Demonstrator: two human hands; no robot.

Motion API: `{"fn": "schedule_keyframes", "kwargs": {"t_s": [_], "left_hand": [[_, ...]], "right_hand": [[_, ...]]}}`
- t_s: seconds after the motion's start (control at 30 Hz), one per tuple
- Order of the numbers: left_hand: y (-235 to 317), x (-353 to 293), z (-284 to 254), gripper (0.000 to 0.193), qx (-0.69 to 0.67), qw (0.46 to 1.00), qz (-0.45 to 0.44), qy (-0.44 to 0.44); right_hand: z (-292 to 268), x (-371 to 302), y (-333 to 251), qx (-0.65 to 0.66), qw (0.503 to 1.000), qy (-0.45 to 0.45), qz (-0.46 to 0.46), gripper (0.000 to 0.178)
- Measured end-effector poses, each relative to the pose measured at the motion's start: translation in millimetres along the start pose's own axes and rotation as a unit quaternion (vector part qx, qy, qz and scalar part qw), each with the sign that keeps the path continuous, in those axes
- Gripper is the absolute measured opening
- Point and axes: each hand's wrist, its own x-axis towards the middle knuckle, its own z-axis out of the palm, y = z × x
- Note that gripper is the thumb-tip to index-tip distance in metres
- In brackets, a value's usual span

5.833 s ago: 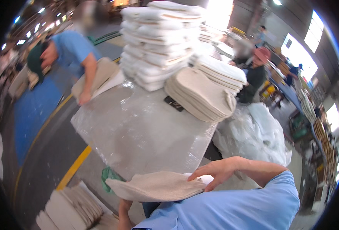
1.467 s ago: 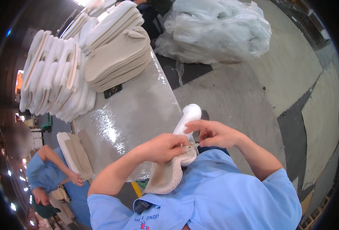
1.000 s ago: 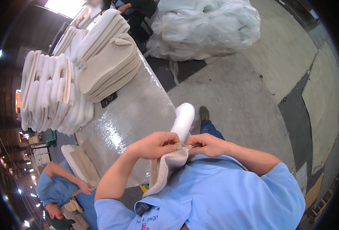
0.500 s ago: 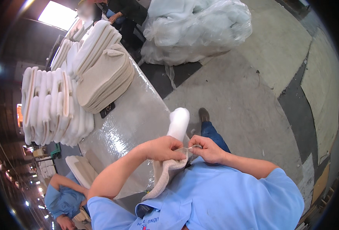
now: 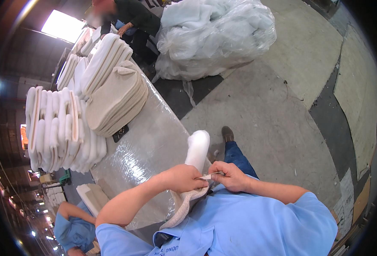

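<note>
My left hand (image 5: 184,177) pinches the open edge of a beige fabric cover (image 5: 183,209) close to my belly. Opposite it, my right hand (image 5: 231,176) grips the same edge between thumb and fingers, so a short strip stretches between the two hands. A rounded white padded piece (image 5: 197,147) sticks out past my left hand, over the table's edge. How far it reaches into the cover is hidden by my left hand.
The plastic-covered table (image 5: 154,128) bears a stack of beige covers (image 5: 118,100), white padded pieces (image 5: 54,132) and a small black item (image 5: 120,134). A plastic-wrapped white bundle (image 5: 216,38) stands beyond. One co-worker (image 5: 139,21) is at the far end, another (image 5: 75,226) at lower left.
The whole view has shifted slightly, so the table and stacks sit lower. Both hands keep their hold on the cover's edge, and the strip between them now looks straighter.
</note>
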Motion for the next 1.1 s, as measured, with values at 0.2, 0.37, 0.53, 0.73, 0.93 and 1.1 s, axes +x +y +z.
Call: {"fn": "schedule_keyframes", "kwargs": {"t_s": [0.2, 0.37, 0.53, 0.73, 0.93, 1.1], "left_hand": [[12.3, -8.7, 12.1, 0.025, 0.228, 0.965, -0.015, 0.132], [-7.3, -0.2, 7.2, 0.019, 0.341, 0.881, 0.153, 0.29], [-33.7, 22.6, -5.3, 0.028, 0.31, 0.86, 0.234, 0.332], [-51.2, 41.9, -21.0, 0.029, 0.187, 0.887, 0.283, 0.314], [-68.9, 52.0, -14.8, 0.028, 0.146, 0.897, 0.25, 0.334], [-74.1, 67.3, -21.8, 0.026, 0.018, 0.89, 0.245, 0.385]], "right_hand": [[-3.4, 5.9, 6.5, -0.033, 0.997, -0.072, -0.023, 0.028], [-10.0, 12.2, -1.4, -0.136, 0.988, -0.071, -0.014, 0.026], [-16.7, 18.9, -13.1, -0.302, 0.937, 0.038, -0.17, 0.022], [-38.9, 46.2, -18.5, -0.336, 0.923, 0.0, -0.186, 0.021], [-58.1, 77.4, -17.1, -0.289, 0.929, -0.058, -0.225, 0.019], [-69.3, 90.6, -25.5, -0.226, 0.963, -0.033, -0.139, 0.016]]}}
